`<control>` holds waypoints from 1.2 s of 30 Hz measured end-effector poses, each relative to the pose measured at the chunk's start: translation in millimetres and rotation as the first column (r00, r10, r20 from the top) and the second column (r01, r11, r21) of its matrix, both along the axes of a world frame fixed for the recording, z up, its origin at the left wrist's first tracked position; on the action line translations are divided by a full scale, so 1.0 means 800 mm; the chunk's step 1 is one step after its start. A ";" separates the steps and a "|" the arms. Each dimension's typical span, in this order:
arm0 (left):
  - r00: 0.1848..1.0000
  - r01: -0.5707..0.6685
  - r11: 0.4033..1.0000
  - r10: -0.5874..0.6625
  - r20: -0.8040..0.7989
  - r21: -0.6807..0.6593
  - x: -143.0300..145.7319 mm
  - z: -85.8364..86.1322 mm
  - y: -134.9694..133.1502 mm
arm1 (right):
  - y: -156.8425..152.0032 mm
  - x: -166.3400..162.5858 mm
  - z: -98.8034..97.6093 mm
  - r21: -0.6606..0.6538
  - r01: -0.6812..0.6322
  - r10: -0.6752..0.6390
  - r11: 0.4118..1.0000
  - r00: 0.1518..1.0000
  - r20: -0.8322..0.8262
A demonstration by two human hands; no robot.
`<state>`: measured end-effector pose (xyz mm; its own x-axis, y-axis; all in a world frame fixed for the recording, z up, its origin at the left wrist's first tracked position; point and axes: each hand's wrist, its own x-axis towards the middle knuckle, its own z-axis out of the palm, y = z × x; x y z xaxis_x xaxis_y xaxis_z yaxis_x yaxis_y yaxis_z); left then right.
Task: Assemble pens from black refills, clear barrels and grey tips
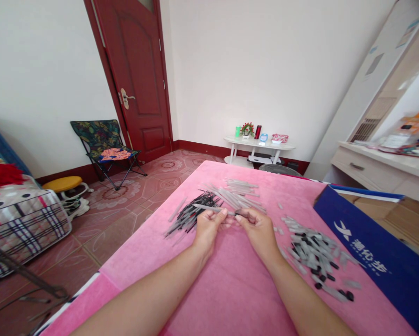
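Between the thumb and fingers of my left hand [211, 225] is a slim pale tube that looks like a pen barrel [203, 206], pointing up to the left. My right hand [254, 228] pinches a small black piece [238, 213] at the barrel's right end; whether the two are joined is too small to tell. Left of my hands lies a pile of thin dark sticks like pen refills [192, 212]. Behind them more pale barrels [235, 193] are spread out. To the right sits a heap of short clear and black pieces like pen caps [312, 252].
A pink cloth [223, 289] covers the table. At its right edge stands a blue box [363, 252]. Beyond are a white side table [260, 142], a folding chair [106, 144], a red door [136, 70] and a yellow stool [62, 183].
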<state>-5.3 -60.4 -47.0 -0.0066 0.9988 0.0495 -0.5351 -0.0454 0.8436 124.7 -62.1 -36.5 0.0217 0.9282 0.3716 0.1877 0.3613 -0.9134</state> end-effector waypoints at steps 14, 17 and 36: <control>0.999 0.006 0.996 -0.002 -0.046 0.086 0.004 0.005 -0.004 | -0.001 0.002 -0.007 -0.112 0.029 -0.014 0.993 0.991 0.133; 0.999 -0.017 0.997 0.020 -0.036 0.076 0.002 0.004 -0.004 | -0.002 -0.002 -0.007 -0.123 -0.026 0.033 0.992 0.998 0.058; 1.000 0.014 0.996 -0.012 -0.027 0.087 0.001 0.001 -0.003 | 0.003 0.007 0.001 -0.063 -0.056 0.064 0.996 0.989 0.135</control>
